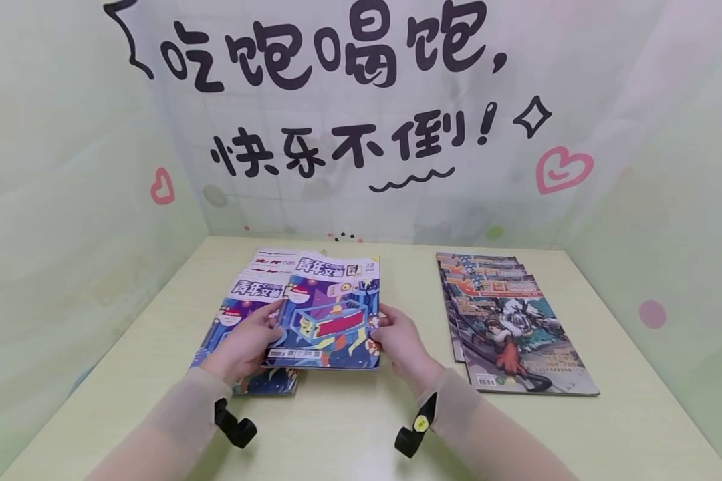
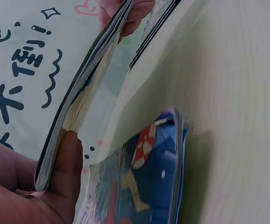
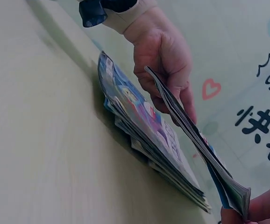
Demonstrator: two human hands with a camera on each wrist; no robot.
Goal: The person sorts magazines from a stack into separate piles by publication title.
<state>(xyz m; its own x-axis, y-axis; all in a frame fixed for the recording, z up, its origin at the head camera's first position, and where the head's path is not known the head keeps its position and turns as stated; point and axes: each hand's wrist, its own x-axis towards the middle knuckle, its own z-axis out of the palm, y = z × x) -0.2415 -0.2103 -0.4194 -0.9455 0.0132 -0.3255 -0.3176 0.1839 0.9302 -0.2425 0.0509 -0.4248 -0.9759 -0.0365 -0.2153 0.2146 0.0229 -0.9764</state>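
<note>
A magazine (image 1: pixel 332 317) with a colourful purple and blue cover is held between both hands, raised off the table. My left hand (image 1: pixel 247 342) pinches its left edge, thumb on the cover. On the opposite edge, my right hand (image 1: pixel 402 342) grips with the thumb in front. In the left wrist view, the held magazine (image 2: pixel 81 84) is seen edge-on, apart from a magazine (image 2: pixel 149 170) below. That one tops a fanned stack of magazines (image 1: pixel 231 312) at the left, partly hidden by my left hand. The right wrist view shows the stack's layered edges (image 3: pixel 146 151).
Another overlapping pile of magazines (image 1: pixel 520 334), its top cover showing an armed figure, lies on the right of the pale table (image 1: pixel 349 427). Behind the table hangs a printed cloth backdrop (image 1: pixel 337 207) with large black characters, and more cloth stands at both sides.
</note>
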